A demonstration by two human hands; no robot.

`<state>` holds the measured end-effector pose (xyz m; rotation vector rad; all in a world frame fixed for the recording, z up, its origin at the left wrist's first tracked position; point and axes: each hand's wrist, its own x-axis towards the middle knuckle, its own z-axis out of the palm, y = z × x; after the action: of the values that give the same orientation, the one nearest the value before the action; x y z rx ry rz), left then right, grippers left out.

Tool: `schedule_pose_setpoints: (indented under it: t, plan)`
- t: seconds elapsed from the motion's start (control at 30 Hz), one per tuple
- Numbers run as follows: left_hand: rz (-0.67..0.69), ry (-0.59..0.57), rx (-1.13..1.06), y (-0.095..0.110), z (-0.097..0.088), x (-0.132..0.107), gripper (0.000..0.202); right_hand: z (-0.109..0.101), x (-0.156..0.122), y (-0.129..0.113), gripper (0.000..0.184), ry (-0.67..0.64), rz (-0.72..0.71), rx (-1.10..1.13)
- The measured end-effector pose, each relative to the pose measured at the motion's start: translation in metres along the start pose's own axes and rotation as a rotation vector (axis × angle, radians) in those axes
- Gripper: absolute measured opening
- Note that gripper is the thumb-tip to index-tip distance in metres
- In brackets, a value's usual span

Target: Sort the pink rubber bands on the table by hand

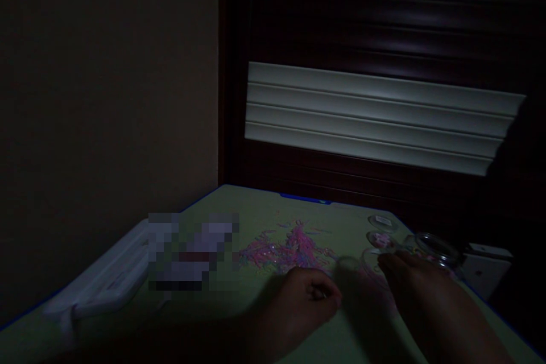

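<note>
A loose heap of thin pink and lilac strands [294, 247], which look like small rubber bands, lies mid-table. Just in front of it is my left hand [305, 301], its fingers curled into a pinch; whatever they hold is too dark to see. My right hand [420, 287] reaches in from the right with its fingers together and pointing down, beside a clear round dish [370, 260]. Its fingertips hide what they may hold. More pinkish strands [379, 287] lie by this hand. Behind it are a small round container with pink contents [381, 240] and a clear round lid [383, 222].
An open clear jar [435, 247] lies past my right hand, near a white boxlike object [486, 264] at the table's right edge. A white tray-like object [106, 273] and a blurred-out item [194, 253] occupy the left. Walls bound the pale table [239, 199]. The light is dim.
</note>
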<state>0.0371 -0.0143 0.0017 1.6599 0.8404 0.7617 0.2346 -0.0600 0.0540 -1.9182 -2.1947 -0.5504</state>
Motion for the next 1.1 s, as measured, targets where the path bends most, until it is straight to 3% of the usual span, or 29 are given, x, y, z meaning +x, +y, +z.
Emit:
schedule_pose_setpoints:
  t: [0.2, 0.4, 0.8, 1.1]
  plan:
    - [0.059, -0.013, -0.034, -0.0012, -0.0012, -0.0006, 0.017, 0.0038, -0.0006, 0.0051, 0.031, 0.067, -0.048, -0.002]
    - [0.070, -0.014, -0.040, -0.0044, -0.0011, 0.0007, 0.016, 0.0026, 0.0004, 0.0041, 0.032, 0.033, -0.059, 0.003]
    - [0.064, 0.009, 0.010, -0.0024, 0.0006, -0.0002, 0.016, 0.0066, 0.0009, 0.0068, 0.039, 0.082, -0.091, -0.020]
    - [0.075, 0.008, 0.052, -0.0017, 0.0001, -0.0004, 0.017, 0.0032, 0.0030, 0.0001, 0.031, 0.077, -0.106, 0.004]
